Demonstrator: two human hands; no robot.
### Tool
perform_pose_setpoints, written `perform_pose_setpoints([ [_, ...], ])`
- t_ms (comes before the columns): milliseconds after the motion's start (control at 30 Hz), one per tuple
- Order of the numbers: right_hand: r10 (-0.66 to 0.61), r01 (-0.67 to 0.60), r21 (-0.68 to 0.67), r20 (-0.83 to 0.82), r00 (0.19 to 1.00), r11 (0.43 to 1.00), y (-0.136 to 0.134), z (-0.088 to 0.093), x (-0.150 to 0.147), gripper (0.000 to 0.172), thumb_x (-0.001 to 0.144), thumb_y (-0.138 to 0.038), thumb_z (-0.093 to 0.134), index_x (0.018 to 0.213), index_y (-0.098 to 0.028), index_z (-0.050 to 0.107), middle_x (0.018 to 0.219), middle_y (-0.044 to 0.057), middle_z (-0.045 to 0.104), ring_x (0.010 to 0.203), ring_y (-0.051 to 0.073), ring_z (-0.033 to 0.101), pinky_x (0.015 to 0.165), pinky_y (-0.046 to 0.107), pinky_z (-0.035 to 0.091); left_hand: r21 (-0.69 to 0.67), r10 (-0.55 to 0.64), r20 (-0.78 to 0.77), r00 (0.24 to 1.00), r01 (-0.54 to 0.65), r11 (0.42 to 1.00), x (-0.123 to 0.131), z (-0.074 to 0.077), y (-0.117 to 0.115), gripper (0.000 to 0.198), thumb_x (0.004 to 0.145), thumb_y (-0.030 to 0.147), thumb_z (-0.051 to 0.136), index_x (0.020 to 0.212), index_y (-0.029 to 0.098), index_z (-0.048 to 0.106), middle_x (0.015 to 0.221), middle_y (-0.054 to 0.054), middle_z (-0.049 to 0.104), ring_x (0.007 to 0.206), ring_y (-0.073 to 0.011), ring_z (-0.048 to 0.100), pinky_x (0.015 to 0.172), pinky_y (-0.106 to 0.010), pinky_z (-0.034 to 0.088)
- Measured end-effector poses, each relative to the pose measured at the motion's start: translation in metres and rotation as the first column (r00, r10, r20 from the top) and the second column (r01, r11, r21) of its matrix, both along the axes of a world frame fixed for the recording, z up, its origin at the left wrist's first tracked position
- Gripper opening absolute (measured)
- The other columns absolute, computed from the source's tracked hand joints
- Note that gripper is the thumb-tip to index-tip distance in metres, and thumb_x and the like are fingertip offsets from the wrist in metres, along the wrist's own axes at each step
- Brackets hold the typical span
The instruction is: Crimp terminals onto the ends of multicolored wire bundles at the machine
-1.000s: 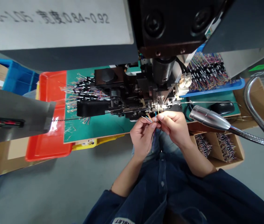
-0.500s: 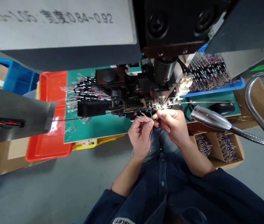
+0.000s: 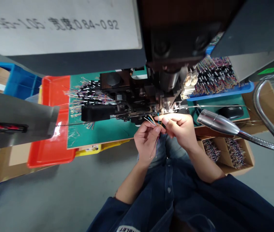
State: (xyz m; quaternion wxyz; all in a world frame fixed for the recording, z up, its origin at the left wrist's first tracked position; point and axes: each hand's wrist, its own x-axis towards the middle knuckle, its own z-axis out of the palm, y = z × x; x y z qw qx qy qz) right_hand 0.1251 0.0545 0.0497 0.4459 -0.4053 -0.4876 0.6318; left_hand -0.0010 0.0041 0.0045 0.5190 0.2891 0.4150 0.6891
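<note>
Thin coloured wires (image 3: 151, 120) fan out from between the thumb and fingers of my left hand (image 3: 146, 138), which is closed on the bundle. More wire ends hang down below that grip. Beside it, my right hand (image 3: 181, 129) pinches at the same bundle, its fingertips close under the machine's lit working point. A blue wire (image 3: 158, 118) points up toward the press machine (image 3: 168, 80). A metal terminal strip (image 3: 71, 124) runs from the left into the machine. What exactly lies between my right fingertips is partly hidden.
Wire bundles (image 3: 86, 93) lie on the green board (image 3: 103, 132), left of the machine. A red tray (image 3: 51, 154) is further left. Behind on the right, a blue tray (image 3: 224, 93) holds more bundles. A lamp on a bendy neck (image 3: 218, 122) reaches in from the right, above a divided cardboard box (image 3: 247, 158).
The machine's ram has come down. My right fingers have shifted slightly left along the wires, and the wire ends in my left hand are spread a little differently.
</note>
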Motion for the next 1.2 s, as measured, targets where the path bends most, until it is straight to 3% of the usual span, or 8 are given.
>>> perform_pose_setpoints([
  [133,0.023,-0.024,0.034,0.033,0.999,0.999,-0.002,0.004,0.003,0.029,0.101,-0.046,0.081,0.090,-0.020,0.086,0.061,-0.002,0.067,0.045,0.008,0.049,0.042,0.024,0.036,-0.007,-0.064,0.024,0.998,0.064,0.998,-0.001,-0.002,-0.002,0.020,0.098,0.036,0.088,0.096,0.021,0.075,0.079,0.000,0.074,0.070,-0.0142,0.074,0.069,-0.028,0.063],
  [367,-0.067,0.067,0.002,0.036,0.997,0.998,-0.006,-0.011,0.004,0.035,0.098,-0.052,0.084,0.084,-0.021,0.079,0.054,-0.004,0.060,0.044,0.010,0.048,0.044,0.025,0.041,-0.024,-0.065,0.030,0.997,0.066,0.998,-0.002,0.001,-0.002,0.025,0.097,0.040,0.088,0.092,0.020,0.074,0.080,-0.001,0.074,0.070,-0.0144,0.073,0.066,-0.027,0.061],
  [533,-0.081,0.080,0.054,0.003,0.997,0.995,-0.012,-0.010,-0.001,0.041,0.098,-0.053,0.084,0.075,-0.023,0.068,0.062,-0.001,0.067,0.052,0.013,0.061,0.052,0.028,0.052,-0.005,-0.084,0.061,0.995,0.085,0.996,-0.001,0.006,-0.004,0.026,0.097,0.039,0.089,0.090,0.021,0.073,0.079,0.001,0.070,0.066,-0.0119,0.067,0.065,-0.025,0.058],
  [733,-0.064,0.020,0.288,0.148,0.987,0.958,-0.013,-0.005,0.001,0.027,0.109,-0.041,0.072,0.121,-0.025,0.090,0.075,0.001,0.079,0.055,0.015,0.065,0.057,0.032,0.058,-0.021,-0.111,0.025,0.993,0.112,0.994,-0.002,0.006,-0.007,0.023,0.098,0.037,0.089,0.090,0.020,0.075,0.074,0.001,0.066,0.066,-0.0109,0.062,0.067,-0.024,0.057],
  [833,-0.101,0.027,0.366,0.185,0.978,0.930,-0.012,-0.004,0.004,0.021,0.106,-0.033,0.078,0.120,-0.026,0.092,0.087,0.003,0.085,0.065,0.016,0.072,0.065,0.033,0.063,-0.023,-0.075,-0.007,0.997,0.075,0.997,-0.001,0.006,-0.008,0.024,0.097,0.037,0.090,0.089,0.021,0.074,0.080,0.001,0.070,0.070,-0.0114,0.065,0.069,-0.024,0.058],
  [900,-0.118,0.050,0.340,0.183,0.976,0.939,-0.012,-0.003,0.005,0.019,0.105,-0.031,0.079,0.116,-0.026,0.093,0.090,0.004,0.086,0.066,0.016,0.072,0.068,0.033,0.064,-0.031,-0.045,-0.033,0.998,0.044,0.999,0.000,0.005,-0.008,0.025,0.096,0.039,0.090,0.089,0.021,0.074,0.084,0.000,0.073,0.072,-0.0121,0.067,0.071,-0.025,0.059],
  [1100,-0.073,0.072,0.063,0.015,0.997,0.995,-0.011,-0.007,-0.002,0.021,0.103,-0.037,0.078,0.105,-0.024,0.094,0.072,0.001,0.077,0.052,0.010,0.057,0.053,0.026,0.055,-0.001,0.030,-0.035,0.999,-0.030,1.000,0.003,0.000,-0.006,0.018,0.099,0.035,0.088,0.095,0.021,0.077,0.088,-0.001,0.075,0.076,-0.0112,0.068,0.075,-0.023,0.060],
  [1200,-0.076,0.076,0.019,0.004,0.997,0.997,-0.011,-0.010,-0.004,0.025,0.103,-0.041,0.077,0.100,-0.022,0.093,0.066,0.000,0.073,0.048,0.009,0.052,0.049,0.024,0.050,0.008,0.035,-0.024,0.999,-0.035,0.999,0.003,-0.003,-0.005,0.018,0.098,0.035,0.088,0.096,0.020,0.077,0.088,0.000,0.074,0.076,-0.0116,0.069,0.075,-0.024,0.062],
])
